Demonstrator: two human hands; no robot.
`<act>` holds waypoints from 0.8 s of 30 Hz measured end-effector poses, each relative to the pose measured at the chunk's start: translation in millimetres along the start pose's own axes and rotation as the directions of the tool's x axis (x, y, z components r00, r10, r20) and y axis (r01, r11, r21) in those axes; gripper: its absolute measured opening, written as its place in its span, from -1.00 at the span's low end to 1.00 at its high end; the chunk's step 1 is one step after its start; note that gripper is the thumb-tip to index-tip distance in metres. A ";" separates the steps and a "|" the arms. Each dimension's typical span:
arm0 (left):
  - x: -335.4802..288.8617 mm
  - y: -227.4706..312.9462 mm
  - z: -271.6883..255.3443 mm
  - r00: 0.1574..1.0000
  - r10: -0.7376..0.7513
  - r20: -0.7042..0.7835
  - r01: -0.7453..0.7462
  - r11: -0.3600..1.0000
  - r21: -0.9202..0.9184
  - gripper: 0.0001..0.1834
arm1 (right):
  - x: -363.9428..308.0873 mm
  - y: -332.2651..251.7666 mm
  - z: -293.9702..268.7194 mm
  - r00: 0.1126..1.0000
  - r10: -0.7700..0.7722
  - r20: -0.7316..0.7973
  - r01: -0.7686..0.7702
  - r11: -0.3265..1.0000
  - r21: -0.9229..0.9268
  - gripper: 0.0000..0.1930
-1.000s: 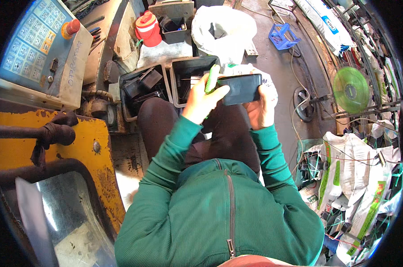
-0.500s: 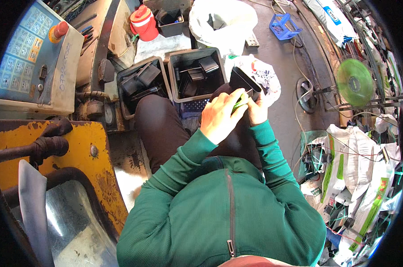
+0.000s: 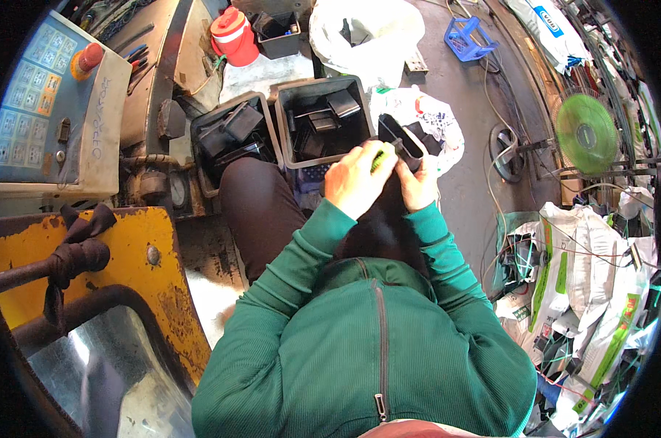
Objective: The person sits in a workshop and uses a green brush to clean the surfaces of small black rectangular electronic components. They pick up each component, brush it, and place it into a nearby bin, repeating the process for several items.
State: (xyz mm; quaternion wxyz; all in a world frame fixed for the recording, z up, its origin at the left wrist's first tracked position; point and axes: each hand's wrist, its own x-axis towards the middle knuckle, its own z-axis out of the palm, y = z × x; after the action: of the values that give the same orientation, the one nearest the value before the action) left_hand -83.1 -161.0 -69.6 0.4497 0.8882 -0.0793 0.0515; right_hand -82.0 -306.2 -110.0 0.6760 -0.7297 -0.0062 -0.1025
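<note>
My right hand is closed around a hollow black plastic part, holding it above my right thigh with its long open side tilted up. My left hand grips a small green-handled tool against the near side of the part; its working end is hidden. Beyond my knees stand two grey bins, a left bin and a right bin, both holding several loose black plastic parts. A white plastic bag with black pieces lies just beyond my right hand.
A control panel with a red button and a yellow machine guard are at my left. A red jug and a large white sack stand ahead. At right are a blue plastic stool, a green fan, cables and piled sacks.
Both hands have shifted slightly, and the black part has turned so its hollow side shows more. The green tool has moved a little left. A grey shape at lower left has swung down.
</note>
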 end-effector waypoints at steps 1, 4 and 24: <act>5.5 -9.1 -1.8 0.997 -0.067 0.022 0.068 0.998 -0.001 -0.74 | -0.9 -7.0 2.5 0.999 -0.041 0.009 0.042 0.998 -0.045 -0.54; 15.5 -17.6 -0.9 0.996 -0.084 0.016 0.085 0.996 -0.040 -0.70 | 0.9 -9.5 1.3 1.000 0.004 -0.012 -0.004 0.999 -0.038 -0.55; 105.8 -248.0 44.1 0.797 -0.597 0.091 0.526 0.759 0.383 -0.46 | 107.7 200.0 -135.2 0.666 0.614 -0.423 -0.465 0.785 0.409 -0.43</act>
State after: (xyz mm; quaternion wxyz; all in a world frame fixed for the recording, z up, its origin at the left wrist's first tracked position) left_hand 68.0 -62.0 -274.4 0.2736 0.9345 0.1554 -0.1665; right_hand 33.9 -470.8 -281.2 0.7406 -0.5412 0.3872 -0.0931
